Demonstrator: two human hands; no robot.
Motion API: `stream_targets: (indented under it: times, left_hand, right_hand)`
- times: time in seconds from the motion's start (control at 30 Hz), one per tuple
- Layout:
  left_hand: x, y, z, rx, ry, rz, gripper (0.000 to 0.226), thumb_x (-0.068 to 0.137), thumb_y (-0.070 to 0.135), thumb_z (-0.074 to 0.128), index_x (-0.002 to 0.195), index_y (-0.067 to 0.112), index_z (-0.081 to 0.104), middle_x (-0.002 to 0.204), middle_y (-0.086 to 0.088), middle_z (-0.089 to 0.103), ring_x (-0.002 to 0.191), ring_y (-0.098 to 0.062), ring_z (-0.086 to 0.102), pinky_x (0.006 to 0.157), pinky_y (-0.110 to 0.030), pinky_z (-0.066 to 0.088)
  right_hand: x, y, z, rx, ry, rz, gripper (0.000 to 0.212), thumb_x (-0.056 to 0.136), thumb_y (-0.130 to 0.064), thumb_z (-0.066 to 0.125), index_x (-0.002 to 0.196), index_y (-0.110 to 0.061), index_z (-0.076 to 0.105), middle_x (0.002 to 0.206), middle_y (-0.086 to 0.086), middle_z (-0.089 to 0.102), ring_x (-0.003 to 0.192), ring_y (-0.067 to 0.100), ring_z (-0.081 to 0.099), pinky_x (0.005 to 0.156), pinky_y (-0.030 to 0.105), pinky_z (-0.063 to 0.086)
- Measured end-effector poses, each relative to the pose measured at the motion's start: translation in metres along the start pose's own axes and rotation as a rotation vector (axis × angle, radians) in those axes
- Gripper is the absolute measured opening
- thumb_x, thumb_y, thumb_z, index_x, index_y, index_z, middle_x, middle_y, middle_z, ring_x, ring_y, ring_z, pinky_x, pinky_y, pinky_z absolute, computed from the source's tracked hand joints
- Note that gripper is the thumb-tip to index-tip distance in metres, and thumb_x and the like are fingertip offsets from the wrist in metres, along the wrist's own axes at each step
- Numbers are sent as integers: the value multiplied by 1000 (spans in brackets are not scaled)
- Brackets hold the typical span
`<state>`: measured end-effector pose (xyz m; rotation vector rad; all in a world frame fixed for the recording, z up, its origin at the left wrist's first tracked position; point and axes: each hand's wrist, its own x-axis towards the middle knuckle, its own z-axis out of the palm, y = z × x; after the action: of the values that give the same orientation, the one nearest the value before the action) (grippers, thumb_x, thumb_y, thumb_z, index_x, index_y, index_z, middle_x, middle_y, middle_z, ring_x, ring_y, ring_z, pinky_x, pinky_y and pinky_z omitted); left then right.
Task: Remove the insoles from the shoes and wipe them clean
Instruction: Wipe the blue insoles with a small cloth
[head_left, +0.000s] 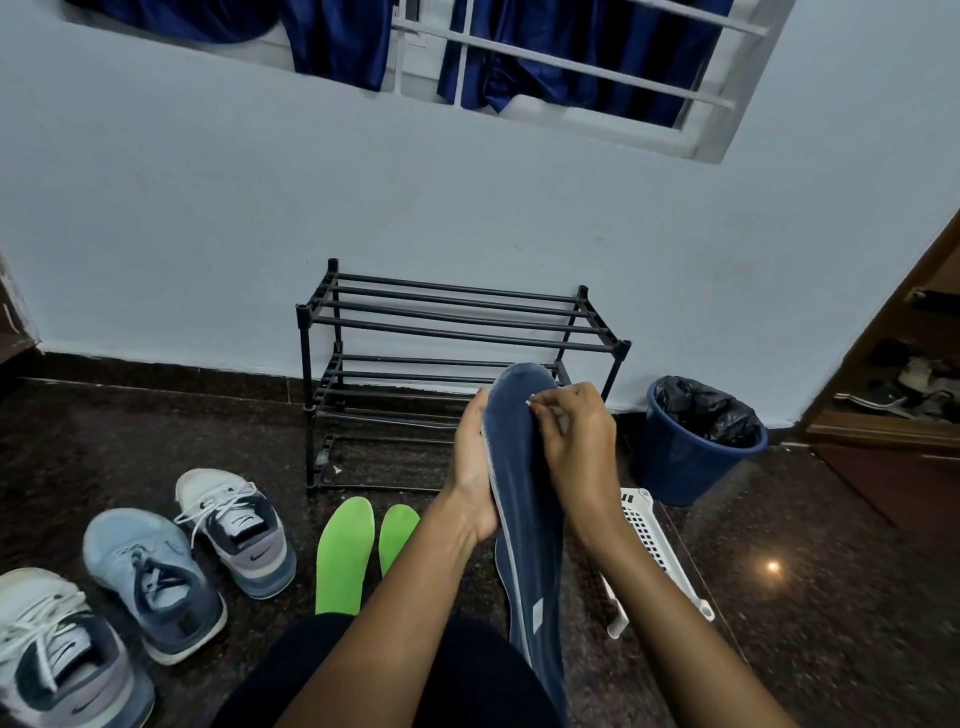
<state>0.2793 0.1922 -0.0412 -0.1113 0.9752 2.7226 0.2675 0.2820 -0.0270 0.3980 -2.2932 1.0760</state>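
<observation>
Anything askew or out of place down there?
Only the white basket, which seems to lie tipped on its side by the bin. The shoes and green insoles lie neatly.

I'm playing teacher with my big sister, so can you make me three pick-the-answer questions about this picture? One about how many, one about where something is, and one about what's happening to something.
1. How many shoes stand on the floor?
A) one
B) three
C) six

2. Where are the two green insoles?
A) inside the shoes
B) flat on the floor, right of the shoes
C) in the person's hands

3. What is happening to the blue insole?
A) it lies flat on the floor
B) it is tucked in a shoe
C) both hands hold it up off the floor

Answers:
1 B, three shoes sit in a group at the left.
2 B, both lie side by side on the dark floor.
3 C, the left hand holds its side and the right hand pinches near its top.
</observation>
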Motion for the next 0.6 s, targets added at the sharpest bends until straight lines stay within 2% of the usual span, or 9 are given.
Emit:
stream_targets:
  times: [0.1,0.17,0.23,0.37,0.53,0.6]
  left_hand:
    - [1,2,-3,-21,12,11,51,96,44,37,85,6,70,73,-8,69,63,-17,67,54,-22,54]
    - [0,4,-5,-40,21,16,56,96,47,35,95,3,69,83,-12,70,73,-21,69,64,-25,56]
    - [0,4,-5,-39,25,0,58,95,50,35,104,2,66,92,-14,69,81,-23,68,71,-28,56]
    - [-2,2,-2,-39,0,-10,54,96,48,34,89,6,66,72,-9,69,61,-18,67,53,-22,53]
    - [-3,4,-1,-24,-1,-8,52,95,49,37,84,8,67,69,-8,66,58,-17,65,54,-21,52]
    - [-3,4,-2,-45,-9,1,57,95,50,36,78,8,70,68,-8,67,58,-17,65,53,-21,52]
  right_hand:
    - [-8,-4,4,16,-13,-30,11,86,3,57,88,0,67,86,1,51,76,7,51,71,-1,34]
    - [-18,-8,7,20,-50,-79,11,84,5,58,86,1,67,84,0,52,76,3,50,72,-1,33]
    - [-24,-8,9,4,-65,-115,10,83,6,59,85,1,68,83,0,52,76,7,51,73,-1,34]
    - [-11,0,2,-36,-4,-90,9,85,3,58,86,0,67,83,-1,49,77,14,52,71,2,35]
    - [-4,1,-2,-39,67,-45,12,87,2,56,89,-2,67,85,-2,52,79,14,53,72,2,35]
    - [-9,-3,0,41,62,-42,15,85,3,57,93,-5,67,85,0,60,80,16,59,76,10,41]
